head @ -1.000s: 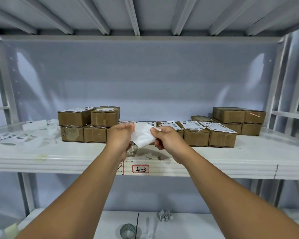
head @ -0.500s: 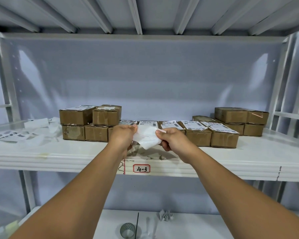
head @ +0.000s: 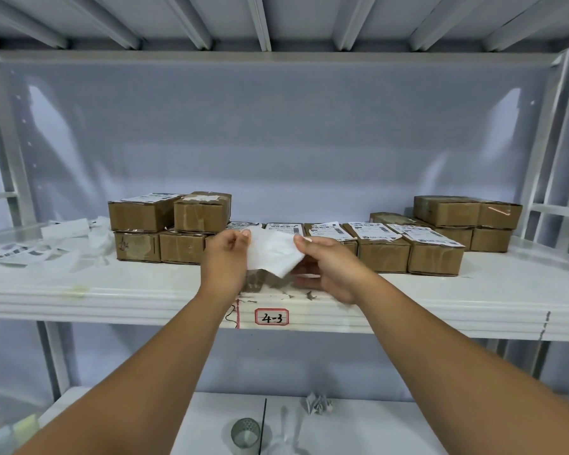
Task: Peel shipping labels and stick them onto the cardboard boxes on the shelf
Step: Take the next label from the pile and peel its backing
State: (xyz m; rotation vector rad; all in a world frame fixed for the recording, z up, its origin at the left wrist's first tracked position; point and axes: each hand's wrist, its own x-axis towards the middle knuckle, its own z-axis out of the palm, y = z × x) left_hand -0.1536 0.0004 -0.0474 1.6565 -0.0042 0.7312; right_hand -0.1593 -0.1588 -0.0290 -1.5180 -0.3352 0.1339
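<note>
Both my left hand (head: 225,257) and right hand (head: 329,266) pinch the label (head: 271,254) at shelf (head: 473,300) front edge; peeling fast risks tearing or curling.

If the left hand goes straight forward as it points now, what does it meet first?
Probably the low cardboard box directly behind the left hand, though depth is unclear. The hand holds a white label sheet.

"4-3" on the shelf-edge tag (head: 272,317)

A blank-backed white paper shipping label (head: 271,252) is held up at centre, sagging. Brown cardboard boxes (head: 380,247) line the white metal shelf (head: 473,290); stacked pairs stand at 9 and 3 o'clock.
</note>
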